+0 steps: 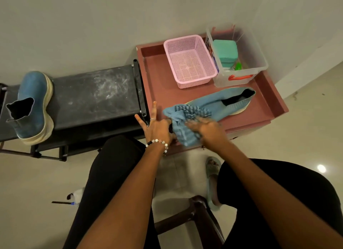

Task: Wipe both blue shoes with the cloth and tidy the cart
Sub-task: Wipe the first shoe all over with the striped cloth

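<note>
The right hand, blurred, presses flat on the blue cloth, fingers fairly straight over the toe of the light blue shoe, which lies on its side along the front edge of the pink cart. The left hand rests at the cart's front-left corner, two fingers spread wide upward; whether the others hold the cloth's edge cannot be told. The darker blue shoe sits at the left end of the black rack.
</note>
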`<control>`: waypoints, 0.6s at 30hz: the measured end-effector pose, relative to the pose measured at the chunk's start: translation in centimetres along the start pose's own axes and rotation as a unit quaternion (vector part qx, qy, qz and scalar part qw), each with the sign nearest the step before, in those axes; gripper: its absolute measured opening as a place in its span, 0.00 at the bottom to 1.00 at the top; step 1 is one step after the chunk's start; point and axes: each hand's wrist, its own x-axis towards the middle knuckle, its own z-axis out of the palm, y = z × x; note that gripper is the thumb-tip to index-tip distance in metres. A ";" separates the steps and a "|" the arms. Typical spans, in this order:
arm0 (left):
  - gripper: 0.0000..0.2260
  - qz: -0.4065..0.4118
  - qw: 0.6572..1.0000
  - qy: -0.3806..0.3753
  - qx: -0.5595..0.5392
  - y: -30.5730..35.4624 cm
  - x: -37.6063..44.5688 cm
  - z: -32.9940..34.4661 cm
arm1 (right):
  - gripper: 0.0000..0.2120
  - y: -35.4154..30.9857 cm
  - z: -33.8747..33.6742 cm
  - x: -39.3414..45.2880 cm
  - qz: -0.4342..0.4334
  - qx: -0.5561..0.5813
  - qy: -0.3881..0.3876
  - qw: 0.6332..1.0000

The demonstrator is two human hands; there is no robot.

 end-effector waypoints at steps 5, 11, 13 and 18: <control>0.37 -0.001 0.999 -0.045 -0.016 0.4 -0.3 -1.0 | 0.22 5.9 -1.3 -0.6 0.166 -0.170 -0.052 0.970; 0.22 0.001 1.000 -0.009 0.005 0.5 -0.7 -1.1 | 0.22 -4.9 1.9 0.2 0.141 -0.016 -0.055 0.988; 0.16 -0.001 1.000 -0.002 0.011 0.5 -0.7 -1.1 | 0.20 -4.4 1.2 -0.2 0.127 0.153 -0.050 0.979; 0.26 0.018 0.999 -0.023 0.036 0.9 -0.7 -1.5 | 0.21 0.4 -6.1 -2.6 0.303 0.603 -0.040 0.737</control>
